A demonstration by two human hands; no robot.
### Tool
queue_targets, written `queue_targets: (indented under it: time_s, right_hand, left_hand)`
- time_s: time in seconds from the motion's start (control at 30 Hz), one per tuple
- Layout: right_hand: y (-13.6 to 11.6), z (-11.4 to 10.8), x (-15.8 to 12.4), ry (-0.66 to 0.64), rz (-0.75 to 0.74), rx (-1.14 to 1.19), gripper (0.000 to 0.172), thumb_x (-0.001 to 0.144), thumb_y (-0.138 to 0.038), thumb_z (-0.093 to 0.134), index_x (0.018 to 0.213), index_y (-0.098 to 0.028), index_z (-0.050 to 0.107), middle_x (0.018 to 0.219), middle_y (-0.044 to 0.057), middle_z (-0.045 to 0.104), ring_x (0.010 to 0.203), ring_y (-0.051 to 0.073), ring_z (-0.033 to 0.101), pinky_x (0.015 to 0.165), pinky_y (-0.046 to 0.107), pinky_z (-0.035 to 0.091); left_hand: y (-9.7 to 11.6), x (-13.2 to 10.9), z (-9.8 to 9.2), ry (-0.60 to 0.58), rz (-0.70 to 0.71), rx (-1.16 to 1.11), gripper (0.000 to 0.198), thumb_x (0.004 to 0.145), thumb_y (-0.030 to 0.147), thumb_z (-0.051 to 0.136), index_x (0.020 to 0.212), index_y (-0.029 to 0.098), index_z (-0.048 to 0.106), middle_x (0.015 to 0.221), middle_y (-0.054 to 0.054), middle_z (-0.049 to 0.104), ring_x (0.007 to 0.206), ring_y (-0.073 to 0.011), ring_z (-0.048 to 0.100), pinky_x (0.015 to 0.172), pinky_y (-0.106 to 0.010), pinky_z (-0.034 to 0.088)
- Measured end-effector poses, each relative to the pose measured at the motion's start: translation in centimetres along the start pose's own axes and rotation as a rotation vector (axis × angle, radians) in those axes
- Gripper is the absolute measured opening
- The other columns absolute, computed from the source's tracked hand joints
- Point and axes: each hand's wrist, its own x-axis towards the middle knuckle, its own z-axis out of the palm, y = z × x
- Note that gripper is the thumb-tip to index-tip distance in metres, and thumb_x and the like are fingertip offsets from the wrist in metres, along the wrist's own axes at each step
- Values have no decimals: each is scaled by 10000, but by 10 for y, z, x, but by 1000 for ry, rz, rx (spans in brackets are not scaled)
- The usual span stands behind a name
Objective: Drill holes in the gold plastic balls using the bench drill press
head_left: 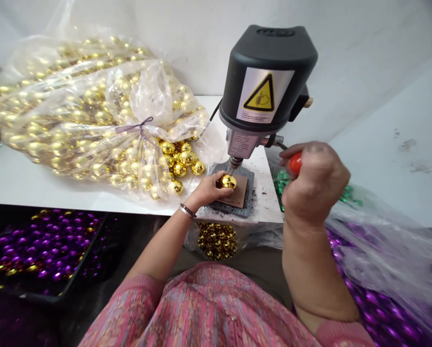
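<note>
We see the left hand (206,189) curled on a gold ball (228,181), seemingly steadying it under the drill (265,82); the right hand (315,183) closes around a red handle (295,163).

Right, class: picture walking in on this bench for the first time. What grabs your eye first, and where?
The black bench drill with its yellow warning triangle stands mid-bench, its chuck just above a gold bauble under the left hand, while the right hand grips a red tool handle beside it. Left of the drill bulges a big clear bag of gold baubles tied with purple ribbon. Purple baubles shine at lower left.
</note>
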Motion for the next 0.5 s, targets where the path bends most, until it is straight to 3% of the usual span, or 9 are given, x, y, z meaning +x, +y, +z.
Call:
queue_targets:
  time_s: [0.2,0.27,0.33,0.43,0.5]
  right_hand:
    - [-3,3,12,-2,87,123,394,924,-465,508,662,-201,638,573,-15,503,544,100,448,553,295,331]
    - [0,3,9,1,86,130,383,924,-448,506,665,-202,643,566,-12,496,530,103,437,538,299,314]
    - [0,2,7,3,87,129,380,927,-442,499,675,-205,657,551,-8,482,515,105,423,529,304,295]
    - [0,1,6,-7,101,132,379,923,-451,505,686,-208,674,541,-6,474,513,105,425,530,307,292]
    - [-1,1,6,-12,106,148,386,917,-465,509,683,-202,669,541,-11,469,512,99,424,525,299,293]
  left_hand:
    - [-14,-23,-20,-256,76,-37,656,723,385,781,1321,167,623,1136,-81,724,884,-186,651,797,-305,517]
    - [-17,-26,-27,-249,81,-73,644,753,412,764,1337,182,618,1175,-93,721,831,-166,649,763,-300,522]
    - [-18,-23,-37,-28,56,-50,541,820,399,704,1307,173,640,1190,-111,717,854,-170,657,796,-313,528]
    - [-19,-10,-55,485,-47,124,397,890,310,613,1254,158,661,1220,-139,701,1017,-220,662,935,-361,509]
    - [-20,0,-68,692,-138,234,388,916,300,573,1269,151,634,1237,-163,688,1122,-261,641,993,-389,484]
